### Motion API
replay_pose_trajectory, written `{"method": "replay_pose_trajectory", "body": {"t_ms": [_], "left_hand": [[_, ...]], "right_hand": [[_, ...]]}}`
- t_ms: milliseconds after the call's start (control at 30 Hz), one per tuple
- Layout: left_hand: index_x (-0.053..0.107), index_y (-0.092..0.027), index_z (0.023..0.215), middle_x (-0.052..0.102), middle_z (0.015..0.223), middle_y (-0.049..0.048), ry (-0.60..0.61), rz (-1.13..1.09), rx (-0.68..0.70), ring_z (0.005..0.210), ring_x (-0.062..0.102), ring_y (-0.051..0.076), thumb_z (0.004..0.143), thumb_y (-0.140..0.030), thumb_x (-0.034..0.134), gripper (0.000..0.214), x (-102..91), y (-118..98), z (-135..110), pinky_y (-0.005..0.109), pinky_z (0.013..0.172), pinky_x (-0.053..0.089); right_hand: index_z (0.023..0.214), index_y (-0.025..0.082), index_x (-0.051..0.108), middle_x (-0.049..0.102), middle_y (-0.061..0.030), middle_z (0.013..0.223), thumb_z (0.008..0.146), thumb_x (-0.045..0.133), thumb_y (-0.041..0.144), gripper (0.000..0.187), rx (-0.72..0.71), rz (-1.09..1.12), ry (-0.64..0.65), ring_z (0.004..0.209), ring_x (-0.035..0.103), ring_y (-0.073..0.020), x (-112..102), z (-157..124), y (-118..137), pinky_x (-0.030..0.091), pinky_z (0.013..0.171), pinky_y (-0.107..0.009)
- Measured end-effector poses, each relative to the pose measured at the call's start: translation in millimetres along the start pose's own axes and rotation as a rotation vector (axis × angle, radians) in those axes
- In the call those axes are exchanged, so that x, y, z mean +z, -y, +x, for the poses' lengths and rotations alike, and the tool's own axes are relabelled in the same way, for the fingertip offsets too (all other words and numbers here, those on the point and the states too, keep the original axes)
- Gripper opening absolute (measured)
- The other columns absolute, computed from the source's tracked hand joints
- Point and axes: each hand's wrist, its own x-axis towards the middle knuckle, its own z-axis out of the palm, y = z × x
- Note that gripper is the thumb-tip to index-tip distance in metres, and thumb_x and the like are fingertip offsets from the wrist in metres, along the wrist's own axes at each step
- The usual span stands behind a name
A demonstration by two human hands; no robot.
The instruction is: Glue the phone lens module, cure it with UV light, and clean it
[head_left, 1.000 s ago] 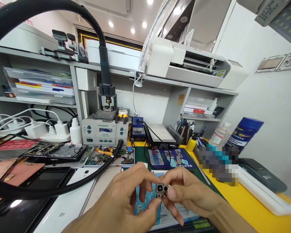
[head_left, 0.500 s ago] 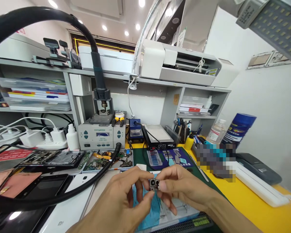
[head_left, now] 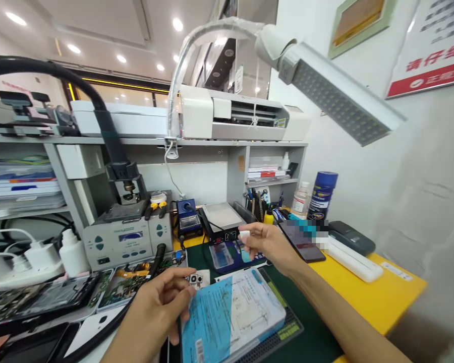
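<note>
Between the thumb and fingers of my left hand (head_left: 161, 305) is a small phone camera module (head_left: 195, 279) with two dark round lenses facing me. It is held just above the left edge of a blue and white box (head_left: 227, 312). My right hand (head_left: 263, 242) is raised farther back, over the mat near the black-framed hot plate (head_left: 223, 217). Its fingertips pinch a small white piece (head_left: 244, 234) whose kind I cannot make out.
A hot air station (head_left: 124, 237) stands at the left, its black hose curving low past my left forearm. Trays of circuit boards (head_left: 128, 282) lie before it. A dark phone (head_left: 302, 242), a bottle (head_left: 300, 199) and a blue can (head_left: 323, 194) are at the right.
My hands have parted. The left keeps the camera module; the right has let go of it, moved right and back, and now pinches a white piece. The head view has turned right.
</note>
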Motion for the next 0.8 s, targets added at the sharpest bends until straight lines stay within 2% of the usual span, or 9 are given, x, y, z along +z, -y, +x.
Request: {"method": "replay_pose_trajectory", "body": {"t_ms": [33,100,233,367,433,533,633,800], "left_hand": [[0.057,-0.015,0.114,0.057,0.055,-0.0063,0.005,-0.005,-0.007,0.039,0.047,0.010,0.076,-0.049,0.070,0.052,-1.1,1.4,1.1,0.019,0.035,0.041],[0.059,-0.015,0.113,0.058,0.054,-0.0064,0.008,-0.007,-0.016,0.036,0.046,0.009,0.075,-0.048,0.071,0.052,-2.1,3.8,2.9,0.019,0.034,0.040],[0.061,-0.015,0.110,0.056,0.055,-0.0065,0.009,-0.011,0.014,0.035,0.044,0.008,0.074,-0.050,0.072,0.052,-0.8,6.5,3.7,0.019,0.032,0.038],[0.061,-0.015,0.108,0.057,0.063,-0.0050,0.022,-0.001,0.053,0.038,0.046,0.008,0.072,-0.048,0.074,0.051,-0.5,9.2,3.9,0.019,0.031,0.040],[0.062,-0.014,0.107,0.057,0.060,-0.0052,0.038,0.006,0.063,0.037,0.045,0.008,0.073,-0.048,0.073,0.049,-0.9,10.6,4.3,0.018,0.031,0.038],[0.063,-0.014,0.105,0.054,0.055,-0.0064,0.059,0.015,0.069,0.034,0.041,0.007,0.076,-0.050,0.071,0.047,-0.6,12.3,4.4,0.018,0.031,0.037],[0.065,-0.016,0.104,0.057,0.065,-0.0039,0.075,0.019,0.090,0.042,0.050,0.011,0.070,-0.049,0.074,0.048,2.3,13.6,3.6,0.018,0.028,0.038],[0.069,-0.015,0.094,0.059,0.066,-0.0024,0.107,0.078,0.089,0.037,0.045,0.008,0.068,-0.041,0.073,0.037,10.9,15.3,-1.1,0.016,0.025,0.031]], "right_hand": [[0.107,0.010,0.065,0.063,0.0027,0.071,0.091,0.070,0.024,0.021,0.012,-0.013,-0.037,0.054,0.058,-0.0078,-6.0,4.6,-1.8,0.051,0.052,-0.020],[0.104,0.012,0.065,0.066,0.0003,0.082,0.096,0.064,0.027,0.017,0.046,-0.036,-0.089,0.061,0.061,-0.0094,-15.1,12.3,-6.1,0.054,0.056,-0.023],[0.114,0.014,0.063,0.067,-0.0061,0.106,0.097,0.062,0.031,0.025,0.118,-0.070,-0.141,0.084,0.067,-0.0167,-18.6,19.9,-13.8,0.059,0.072,-0.033],[0.120,0.015,0.061,0.066,-0.0080,0.115,0.097,0.061,0.033,0.029,0.164,-0.108,-0.210,0.094,0.067,-0.0199,-14.9,19.8,-18.3,0.059,0.079,-0.038],[0.122,0.016,0.061,0.065,-0.0086,0.119,0.097,0.061,0.033,0.031,0.166,-0.126,-0.273,0.098,0.067,-0.0215,-18.5,18.0,-19.9,0.058,0.082,-0.041],[0.124,0.016,0.060,0.063,-0.0090,0.122,0.097,0.061,0.034,0.033,0.154,-0.139,-0.390,0.102,0.066,-0.0233,-35.0,14.9,-19.7,0.057,0.086,-0.043],[0.125,0.016,0.060,0.063,-0.0099,0.124,0.097,0.062,0.034,0.034,0.147,-0.147,-0.500,0.104,0.065,-0.0237,-59.5,14.7,-13.7,0.057,0.087,-0.044],[0.126,0.015,0.059,0.062,-0.0107,0.126,0.096,0.062,0.033,0.034,0.154,-0.176,-0.596,0.105,0.065,-0.0240,-91.9,28.6,7.1,0.056,0.088,-0.044]]}}
